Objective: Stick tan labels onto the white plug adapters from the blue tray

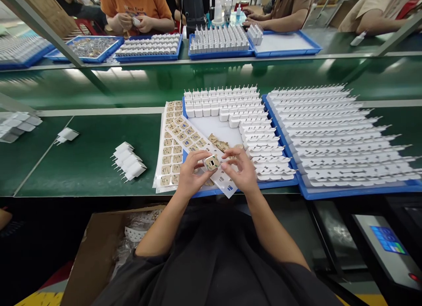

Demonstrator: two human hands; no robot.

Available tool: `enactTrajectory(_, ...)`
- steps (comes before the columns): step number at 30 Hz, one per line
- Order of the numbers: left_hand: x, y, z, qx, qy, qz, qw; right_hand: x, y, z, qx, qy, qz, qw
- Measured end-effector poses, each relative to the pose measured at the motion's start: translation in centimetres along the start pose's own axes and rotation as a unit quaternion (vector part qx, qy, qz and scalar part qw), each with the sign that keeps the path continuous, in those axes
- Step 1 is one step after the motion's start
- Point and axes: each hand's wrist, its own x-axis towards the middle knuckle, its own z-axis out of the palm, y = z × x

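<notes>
My left hand [191, 174] holds a white charger [211, 162] between thumb and fingers, its face with a tan sticker and a dark port turned up. Close on its right is my right hand [242, 170], thumb and forefinger near the charger's edge; whether they pinch anything is too small to tell. Beneath both hands lies a slanted sticker sheet [187, 134] with tan labels, across a blue-rimmed tray [211, 192]. Rows of white chargers [263, 141] stand in that tray. Crumpled tan scraps [218, 142] lie just beyond the held charger.
More sticker sheets [166, 165] lie left of the tray. Loose chargers [129, 162] sit farther left. A second full tray [346, 143] is at right. Past the green belt [138, 88] are more trays and people. A cardboard box [95, 249] stands below the table edge.
</notes>
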Motion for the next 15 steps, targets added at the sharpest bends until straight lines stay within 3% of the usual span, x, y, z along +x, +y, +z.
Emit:
enactTrajectory(3, 0.0, -0.2, 0.1, -0.032, -0.007, 0.005, 0.999, -0.1, -0.4, 0.9, 0.058, -0.061, 0.016, 0.996)
enactTrajectory(9, -0.2, -0.6, 0.3, -0.036, 0.022, 0.013, 0.999, -0.4, -0.1, 2.9, 0.157, -0.011, 0.062, 0.986)
enactTrajectory(15, -0.3, -0.5, 0.3, 0.017, 0.011, 0.081, 0.997, -0.6, -0.5, 4.3, 0.135, 0.016, 0.07, 0.988)
